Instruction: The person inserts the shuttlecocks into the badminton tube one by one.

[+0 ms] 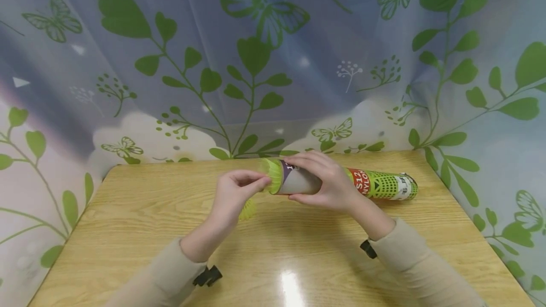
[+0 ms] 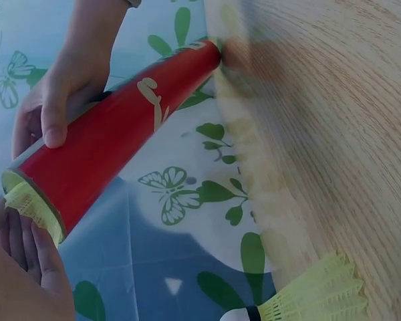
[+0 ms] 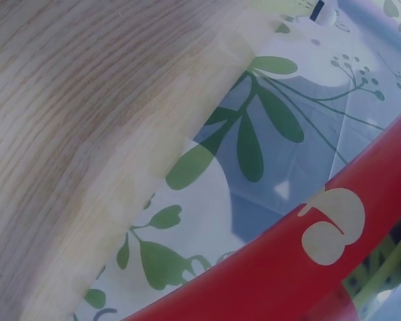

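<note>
A long shuttlecock tube (image 1: pixel 384 185), green and grey in the head view and red in the left wrist view, is tilted with its far end toward the table's right side. My right hand (image 1: pixel 326 181) grips it around the middle. At its open left mouth, a yellow nylon shuttlecock (image 2: pixel 32 206) has its skirt partly inside the tube. My left hand (image 1: pixel 232 195) pinches the rim of that skirt between thumb and fingers. Beneath the left hand, another yellow shuttlecock (image 2: pixel 321 297) lies on the table. In the right wrist view, the red tube (image 3: pixel 267 281) fills the lower right.
The wooden table (image 1: pixel 141 231) reaches back to a hanging cloth (image 1: pixel 192 122) printed with green leaves and butterflies. A black strap piece (image 1: pixel 208 276) shows at the left sleeve, another (image 1: pixel 368 249) at the right.
</note>
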The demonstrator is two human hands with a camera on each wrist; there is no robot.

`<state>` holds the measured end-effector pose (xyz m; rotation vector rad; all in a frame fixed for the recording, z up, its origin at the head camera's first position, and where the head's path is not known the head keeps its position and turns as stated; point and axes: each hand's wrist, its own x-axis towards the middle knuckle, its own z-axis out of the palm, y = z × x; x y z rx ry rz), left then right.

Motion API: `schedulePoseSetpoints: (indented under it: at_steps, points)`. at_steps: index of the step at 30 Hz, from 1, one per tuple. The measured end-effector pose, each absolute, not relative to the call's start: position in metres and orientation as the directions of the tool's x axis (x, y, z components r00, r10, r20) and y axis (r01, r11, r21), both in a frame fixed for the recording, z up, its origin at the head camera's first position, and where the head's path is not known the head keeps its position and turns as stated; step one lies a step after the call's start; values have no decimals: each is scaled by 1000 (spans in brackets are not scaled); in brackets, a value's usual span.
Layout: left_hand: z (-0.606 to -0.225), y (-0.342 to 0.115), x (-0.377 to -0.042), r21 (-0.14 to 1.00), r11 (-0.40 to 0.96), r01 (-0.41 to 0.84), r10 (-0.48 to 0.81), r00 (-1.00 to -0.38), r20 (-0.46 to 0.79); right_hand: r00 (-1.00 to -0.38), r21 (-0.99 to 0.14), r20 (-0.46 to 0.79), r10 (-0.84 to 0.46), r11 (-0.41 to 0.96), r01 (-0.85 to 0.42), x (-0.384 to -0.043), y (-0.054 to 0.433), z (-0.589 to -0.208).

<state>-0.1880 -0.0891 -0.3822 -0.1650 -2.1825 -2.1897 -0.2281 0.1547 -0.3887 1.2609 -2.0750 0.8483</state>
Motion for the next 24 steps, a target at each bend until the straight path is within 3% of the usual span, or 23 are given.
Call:
schedulePoseSetpoints:
  at_steps: [16, 24]
  points:
    - [-383, -76, -193, 988, 38, 146, 114, -983, 141, -406, -231, 726, -554, 360, -904, -227, 154, -390]
    - [-382, -80, -193, 993, 40, 107, 169, -981, 99, -403, -228, 724, -560, 357, -906, -227, 155, -392]
